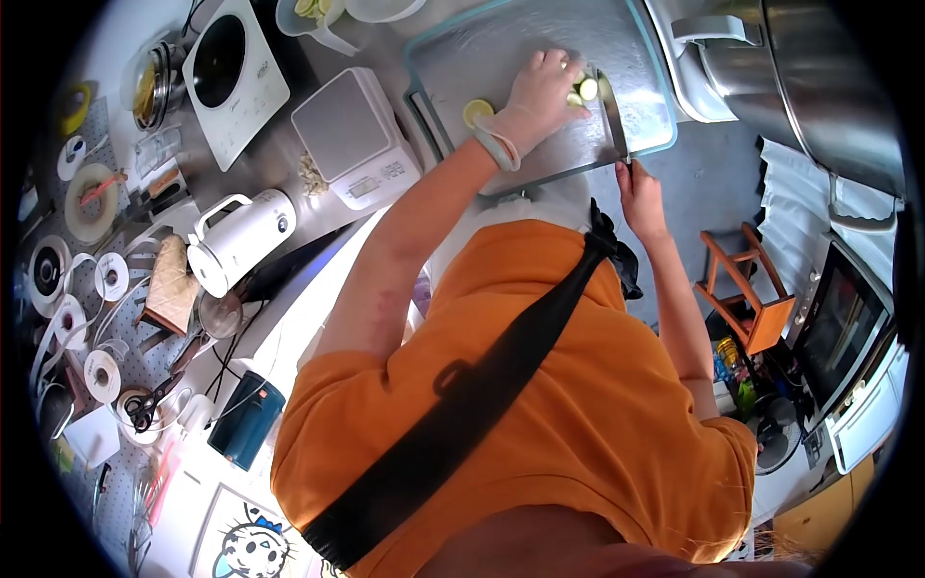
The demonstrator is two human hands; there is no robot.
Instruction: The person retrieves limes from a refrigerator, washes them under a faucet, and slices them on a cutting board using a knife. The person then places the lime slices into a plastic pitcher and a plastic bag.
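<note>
My left hand (541, 99), in a clear glove, rests on the cutting board (525, 29) with its fingers curled round a green-skinned fruit (587, 90) that shows pale cut faces. In my right hand (641, 197) is the handle of a knife (613, 118). The blade lies beside the fruit, on its right, pointing away from me. A yellow citrus slice (477, 113) is on the board, left of my gloved hand. Fingers partly cover the fruit.
Left of the board stand a kitchen scale (352, 130), a white kettle (243, 241) and an induction cooker (236, 82). A bowl of slices (318, 14) is at the top. Ribbon spools hang at far left. A wooden stool (752, 289) and an oven (843, 323) are at right.
</note>
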